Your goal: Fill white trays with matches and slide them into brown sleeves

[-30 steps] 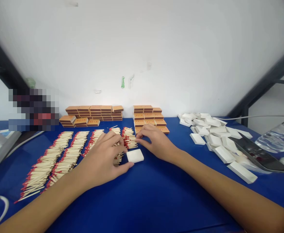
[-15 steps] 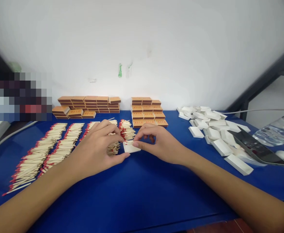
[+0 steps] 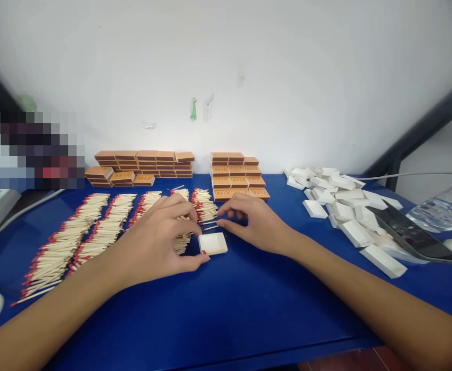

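Note:
A small white matchbox tray [image 3: 213,242] lies on the blue table with its hollow side up. Inside, a match shows its red head at the near left corner and its stick along the near side. My left hand [image 3: 168,229] curves round the tray's left end, thumb at the near corner and fingertips at the far one. Just beyond the tray, my right hand [image 3: 255,222] has thumb and forefinger close together at the plain ends of two matches [image 3: 210,223]. Those sticks lie beside the rightmost pile of matches [image 3: 205,205], red heads to the left.
Rows of loose red-headed matches [image 3: 54,247] spread across the left side. Stacked orange matchboxes [image 3: 144,162] line the wall, with another stepped stack [image 3: 238,180] to their right. White trays [image 3: 351,232] heap at right, near a phone [image 3: 415,232] and a clear plastic bottle [image 3: 444,208].
My right hand has left the tray and shifted slightly away to the matches beyond it. The tray now shows more openly, a little nearer to me, with my left hand still round its left end.

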The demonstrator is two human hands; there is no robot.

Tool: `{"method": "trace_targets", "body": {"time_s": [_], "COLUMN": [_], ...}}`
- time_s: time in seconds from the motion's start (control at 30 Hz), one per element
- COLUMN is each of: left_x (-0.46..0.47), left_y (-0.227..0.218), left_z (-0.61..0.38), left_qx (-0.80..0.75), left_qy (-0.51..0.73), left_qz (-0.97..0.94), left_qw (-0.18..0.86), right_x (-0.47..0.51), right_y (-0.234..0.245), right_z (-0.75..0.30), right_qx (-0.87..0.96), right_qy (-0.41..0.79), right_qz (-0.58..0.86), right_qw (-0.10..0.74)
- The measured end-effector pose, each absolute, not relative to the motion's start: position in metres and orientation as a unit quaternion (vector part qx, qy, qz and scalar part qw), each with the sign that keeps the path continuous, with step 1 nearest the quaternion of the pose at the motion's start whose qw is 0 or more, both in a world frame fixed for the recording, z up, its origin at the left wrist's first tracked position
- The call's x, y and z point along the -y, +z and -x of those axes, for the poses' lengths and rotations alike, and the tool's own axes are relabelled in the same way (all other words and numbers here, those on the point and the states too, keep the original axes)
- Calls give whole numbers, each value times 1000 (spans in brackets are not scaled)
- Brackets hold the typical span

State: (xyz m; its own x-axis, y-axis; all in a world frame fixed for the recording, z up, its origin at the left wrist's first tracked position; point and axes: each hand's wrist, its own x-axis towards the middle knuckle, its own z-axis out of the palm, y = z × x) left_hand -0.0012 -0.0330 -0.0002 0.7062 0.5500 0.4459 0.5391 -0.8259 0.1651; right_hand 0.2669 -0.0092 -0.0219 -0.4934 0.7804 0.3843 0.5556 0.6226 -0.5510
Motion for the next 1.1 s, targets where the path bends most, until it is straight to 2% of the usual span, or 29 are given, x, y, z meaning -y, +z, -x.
{"method": "trace_targets", "body": {"time_s": [0.33, 1.1], "left_x": [35, 30], "left_y": [2, 3], "left_z": [0, 2], "left_qx": [-301, -304], "left_qy": [232, 229], "left_qz": [-925, -924], "left_qw": [22, 23], "right_x": [6, 1], "right_y": [-28, -32], "right_z": [-260, -258], "right_qx": [865, 879], "right_qy": [203, 163], "right_qz": [376, 366], "right_qw": [264, 260]}}
